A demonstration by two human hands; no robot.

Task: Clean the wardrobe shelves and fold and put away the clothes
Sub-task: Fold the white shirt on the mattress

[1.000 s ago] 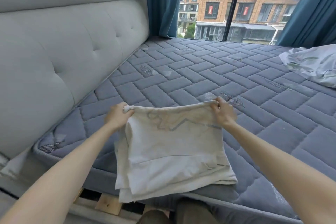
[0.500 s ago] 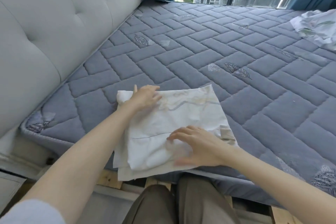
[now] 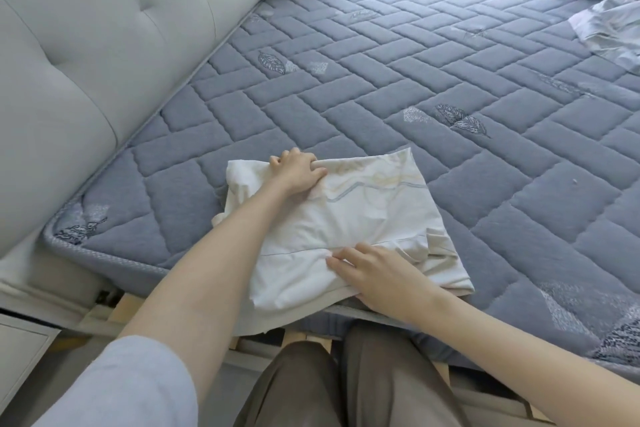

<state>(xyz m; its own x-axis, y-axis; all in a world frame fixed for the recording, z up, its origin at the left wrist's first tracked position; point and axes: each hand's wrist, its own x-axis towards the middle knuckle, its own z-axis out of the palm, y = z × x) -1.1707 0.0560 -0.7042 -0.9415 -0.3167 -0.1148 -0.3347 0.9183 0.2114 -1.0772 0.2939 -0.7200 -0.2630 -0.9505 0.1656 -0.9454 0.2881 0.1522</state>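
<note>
Running along the left side, the padded grey headboard (image 3: 86, 62) is bordering the quilted blue mattress (image 3: 381, 62). The left hand (image 3: 298, 172) is clutching the far edge of the folded cream cloth (image 3: 367, 218), fingers curled into the fabric, though how much it is pinching is hard to see. The cloth is lying at the mattress's near edge, slightly overhanging it. The right hand (image 3: 377, 274) is pressing flat on its near hem, fingers straight. A crumpled pale garment (image 3: 609, 28) is lying far right, well apart.

On a quilted grey mattress (image 3: 381, 80), the left hand (image 3: 298, 173) grips a folded cream cloth (image 3: 367, 215); the right hand (image 3: 379, 276) presses it flat.
</note>
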